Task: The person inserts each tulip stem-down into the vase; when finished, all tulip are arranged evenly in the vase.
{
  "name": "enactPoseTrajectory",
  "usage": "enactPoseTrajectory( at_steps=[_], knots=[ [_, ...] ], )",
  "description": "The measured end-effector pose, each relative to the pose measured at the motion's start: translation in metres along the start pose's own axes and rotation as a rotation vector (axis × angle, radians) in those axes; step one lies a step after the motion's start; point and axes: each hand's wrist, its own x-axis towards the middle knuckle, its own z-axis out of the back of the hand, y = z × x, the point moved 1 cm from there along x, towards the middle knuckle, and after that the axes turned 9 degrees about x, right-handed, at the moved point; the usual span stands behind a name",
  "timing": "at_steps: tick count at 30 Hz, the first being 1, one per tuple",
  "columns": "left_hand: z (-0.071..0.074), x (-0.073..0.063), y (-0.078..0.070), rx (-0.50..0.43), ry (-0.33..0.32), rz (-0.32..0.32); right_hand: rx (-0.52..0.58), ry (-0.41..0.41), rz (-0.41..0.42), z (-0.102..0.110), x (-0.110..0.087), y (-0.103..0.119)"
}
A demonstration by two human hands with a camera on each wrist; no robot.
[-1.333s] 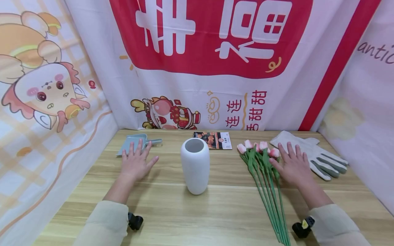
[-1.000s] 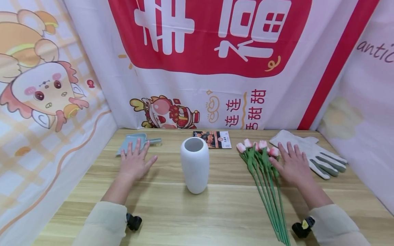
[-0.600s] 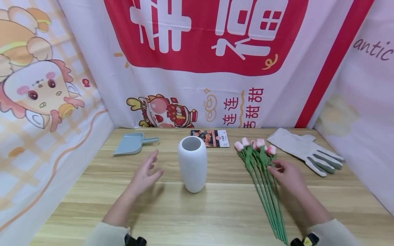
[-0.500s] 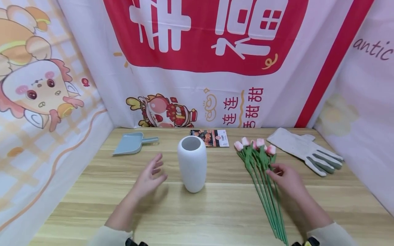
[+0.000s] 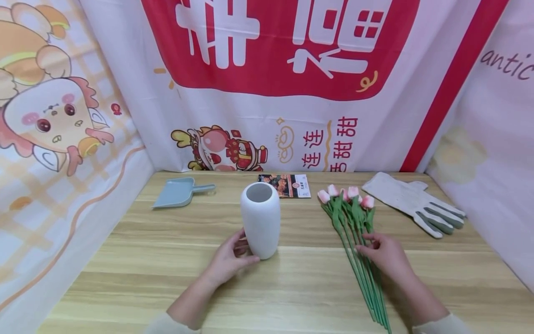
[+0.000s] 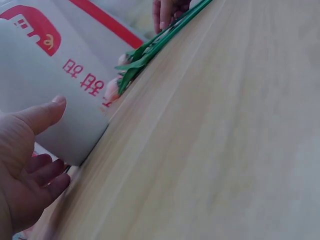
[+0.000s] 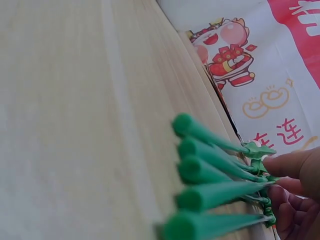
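Note:
A tall white vase (image 5: 261,227) stands upright on the wooden table. At its lower left my left hand (image 5: 228,260) is spread around the base, thumb in front and fingers at the far side. In the left wrist view the thumb overlaps the vase and the fingers are loosely bent near its bottom edge. Several pink tulips (image 5: 357,215) with green leaves and long stems lie to the right, blooms away from me. My right hand (image 5: 388,257) pinches a stem among them between thumb and fingers. The right wrist view shows the thick green stem ends (image 7: 215,195) pointing towards the camera.
A blue dustpan (image 5: 177,192) lies at the back left. Behind the vase is a printed packet (image 5: 300,186). A grey-white glove (image 5: 410,199) lies right of the blooms. Printed cloth (image 5: 271,106) hangs along the back and both sides of the table (image 5: 300,287).
My left hand has come from near the dustpan rightwards to the vase's base. My right hand, first spread flat beside the blooms, has drawn its fingers together and moved down along the stems.

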Motion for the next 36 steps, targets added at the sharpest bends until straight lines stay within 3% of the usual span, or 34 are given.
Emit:
enactPoseTrajectory(
  at_steps=[6,11,17,26,31,36],
  knots=[
    [-0.009,0.001,0.0,-0.018,-0.094,0.005,0.027,-0.002,-0.028,-0.002,-0.001,0.0],
    [-0.01,0.001,0.004,-0.016,-0.118,-0.001,0.093,-0.006,-0.06,0.0,-0.002,0.0],
    [-0.01,0.002,0.009,-0.011,-0.119,0.003,0.309,-0.003,-0.14,0.006,-0.002,0.008],
    [-0.009,0.002,0.007,-0.035,-0.115,-0.005,0.628,0.016,-0.138,0.016,0.009,0.033],
    [-0.009,0.002,0.008,-0.044,-0.115,-0.014,0.866,-0.015,-0.104,0.017,0.014,0.057],
    [-0.009,0.002,0.009,-0.038,-0.117,-0.009,1.007,-0.042,-0.09,0.017,0.015,0.085]
  ],
)
